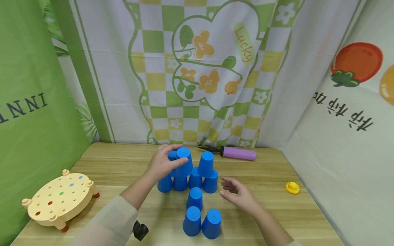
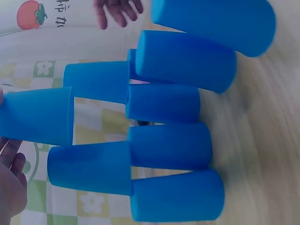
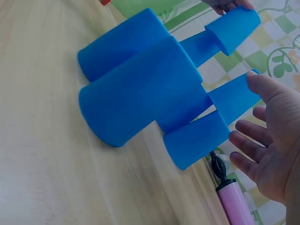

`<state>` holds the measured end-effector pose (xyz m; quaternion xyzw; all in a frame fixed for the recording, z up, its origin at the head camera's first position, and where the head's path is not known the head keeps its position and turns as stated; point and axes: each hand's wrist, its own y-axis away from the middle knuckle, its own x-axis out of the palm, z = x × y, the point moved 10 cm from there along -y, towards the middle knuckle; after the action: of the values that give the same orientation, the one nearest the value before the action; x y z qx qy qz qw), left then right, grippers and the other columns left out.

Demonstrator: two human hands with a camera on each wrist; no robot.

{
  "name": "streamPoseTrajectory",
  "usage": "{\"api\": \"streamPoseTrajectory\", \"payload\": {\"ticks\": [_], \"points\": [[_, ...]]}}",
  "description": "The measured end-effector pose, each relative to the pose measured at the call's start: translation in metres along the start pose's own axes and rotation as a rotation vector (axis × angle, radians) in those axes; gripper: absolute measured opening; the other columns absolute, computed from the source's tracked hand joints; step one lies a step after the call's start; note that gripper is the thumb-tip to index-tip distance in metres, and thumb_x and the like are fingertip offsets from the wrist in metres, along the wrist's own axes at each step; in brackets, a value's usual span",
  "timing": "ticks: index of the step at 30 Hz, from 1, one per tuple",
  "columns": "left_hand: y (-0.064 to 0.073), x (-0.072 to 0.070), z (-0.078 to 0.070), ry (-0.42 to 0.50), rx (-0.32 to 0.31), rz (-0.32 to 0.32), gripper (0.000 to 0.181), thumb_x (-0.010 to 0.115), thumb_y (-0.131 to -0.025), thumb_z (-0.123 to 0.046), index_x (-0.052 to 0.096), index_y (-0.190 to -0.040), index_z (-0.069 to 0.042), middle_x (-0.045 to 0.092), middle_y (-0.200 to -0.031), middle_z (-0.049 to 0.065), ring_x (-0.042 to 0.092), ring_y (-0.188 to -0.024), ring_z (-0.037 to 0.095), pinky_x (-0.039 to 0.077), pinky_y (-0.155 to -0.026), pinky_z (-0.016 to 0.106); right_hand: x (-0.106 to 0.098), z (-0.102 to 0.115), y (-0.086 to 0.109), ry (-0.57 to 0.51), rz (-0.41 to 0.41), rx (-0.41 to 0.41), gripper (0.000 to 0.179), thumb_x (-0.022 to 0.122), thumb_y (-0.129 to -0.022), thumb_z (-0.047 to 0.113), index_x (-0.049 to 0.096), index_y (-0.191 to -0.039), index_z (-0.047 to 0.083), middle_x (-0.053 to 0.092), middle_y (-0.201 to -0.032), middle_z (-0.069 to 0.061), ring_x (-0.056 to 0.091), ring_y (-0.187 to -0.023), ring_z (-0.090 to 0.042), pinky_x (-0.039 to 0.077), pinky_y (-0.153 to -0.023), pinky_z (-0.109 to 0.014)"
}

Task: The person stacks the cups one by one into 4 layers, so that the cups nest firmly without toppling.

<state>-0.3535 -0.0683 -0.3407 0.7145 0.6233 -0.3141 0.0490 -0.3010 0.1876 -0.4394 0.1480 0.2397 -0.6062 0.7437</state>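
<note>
1. Cup point(image 2: 38, 116) hung mouth down in my left grip point(image 1: 164, 163), pinched near its closed end, likely so my fingers cleared the rim.
2. It was up by the tops of the two upper cups point(image 1: 205, 164), nearer the left one; touching or not, couldn't tell.
3. Those stood inverted on the back row point(image 1: 210, 182), wide mouths down, presumably for stability.
4. Right grip point(image 1: 240, 195) was wide, holding nothing, just beside the back row's right end, maybe clear so it wouldn't knock anything.

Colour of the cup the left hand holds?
The cup in the left hand is plain blue; best seen in the left wrist view.
</note>
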Motion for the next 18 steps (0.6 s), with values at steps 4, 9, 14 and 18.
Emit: {"api": "streamPoseTrajectory", "payload": {"ticks": [4, 9, 14, 18], "points": [[-0.009, 0.006, -0.003, 0.037, 0.0, 0.015, 0.054, 0.078, -0.084, -0.033, 0.062, -0.132, -0.015, 0.06, -0.13, 0.011, 0.051, -0.122, 0.031, 0.048, -0.098, 0.055, 0.003, 0.002, 0.01, 0.001, 0.02, -0.05, 0.05, 0.068, -0.093, 0.024, 0.053, -0.135, 0.0, 0.064, -0.124, -0.02, 0.062, -0.113, -0.035, 0.052, -0.097, -0.045], [-0.019, 0.008, -0.002, 0.038, -0.018, 0.015, 0.055, 0.077, -0.085, -0.034, 0.061, -0.133, -0.012, 0.06, -0.133, 0.012, 0.05, -0.126, 0.032, 0.046, -0.1, 0.055, 0.006, 0.0, 0.024, -0.019, 0.028, -0.08, 0.048, 0.067, -0.093, 0.02, 0.053, -0.134, -0.002, 0.064, -0.123, -0.023, 0.063, -0.111, -0.034, 0.054, -0.094, -0.036], [-0.029, 0.012, 0.006, 0.008, -0.041, 0.026, 0.056, 0.075, -0.086, -0.036, 0.06, -0.134, -0.01, 0.059, -0.135, 0.012, 0.049, -0.127, 0.033, 0.045, -0.101, 0.055, 0.006, -0.001, 0.036, -0.039, 0.017, -0.106, 0.046, 0.066, -0.094, 0.017, 0.054, -0.133, -0.003, 0.065, -0.121, -0.023, 0.064, -0.109, -0.032, 0.054, -0.092, -0.034], [-0.033, 0.018, 0.013, -0.031, -0.048, 0.041, 0.056, 0.075, -0.086, -0.037, 0.061, -0.133, -0.012, 0.06, -0.135, 0.011, 0.051, -0.126, 0.033, 0.047, -0.1, 0.053, 0.006, -0.009, 0.042, -0.056, 0.023, -0.063, 0.047, 0.067, -0.093, 0.02, 0.055, -0.133, -0.001, 0.065, -0.122, -0.021, 0.063, -0.11, -0.03, 0.054, -0.091, -0.03]]}}
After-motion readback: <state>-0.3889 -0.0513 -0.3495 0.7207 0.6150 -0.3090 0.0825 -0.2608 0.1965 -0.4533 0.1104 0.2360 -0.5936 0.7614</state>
